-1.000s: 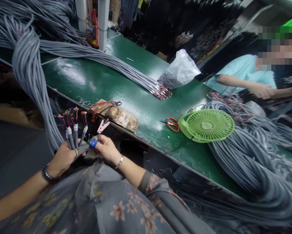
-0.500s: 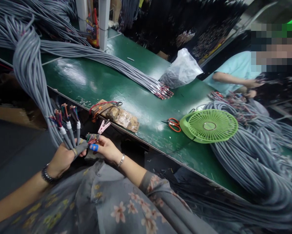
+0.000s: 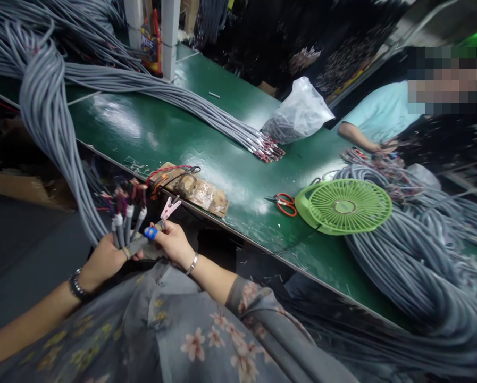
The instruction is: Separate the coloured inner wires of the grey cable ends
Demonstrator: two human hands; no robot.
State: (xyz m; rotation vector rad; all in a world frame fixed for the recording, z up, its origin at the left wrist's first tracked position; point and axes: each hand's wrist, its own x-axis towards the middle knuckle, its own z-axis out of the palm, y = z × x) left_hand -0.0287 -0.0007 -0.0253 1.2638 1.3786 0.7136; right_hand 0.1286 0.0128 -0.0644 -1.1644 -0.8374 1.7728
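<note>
My left hand [image 3: 109, 256] is closed around several grey cables [image 3: 128, 219], upright in the fist. Their white-banded ends fan out into coloured wires [image 3: 120, 192], somewhat blurred. A grey cover wraps the left thumb, which lies across the cables. Close by on the right, my right hand [image 3: 173, 243] has a blue wrap [image 3: 151, 232] on its thumb, pressed towards a grey-covered index finger. What lies in that pinch, if anything, is hidden. A pale pink clothes peg [image 3: 170, 208] stands just above the right hand, at the table edge.
On the green table [image 3: 238, 186] lie a long cable bundle [image 3: 190, 109], a taped block [image 3: 198, 191], orange-handled scissors [image 3: 285, 204] and a green fan [image 3: 344, 206]. A plastic bag [image 3: 300, 114] stands behind. More cables [image 3: 406, 266] hang over the right edge, near a co-worker [image 3: 385, 109].
The coloured wires at my right fingertips no longer show there. Another cable end now stands with those in my left hand, and the bunch has shifted right. The co-worker's hands have moved left.
</note>
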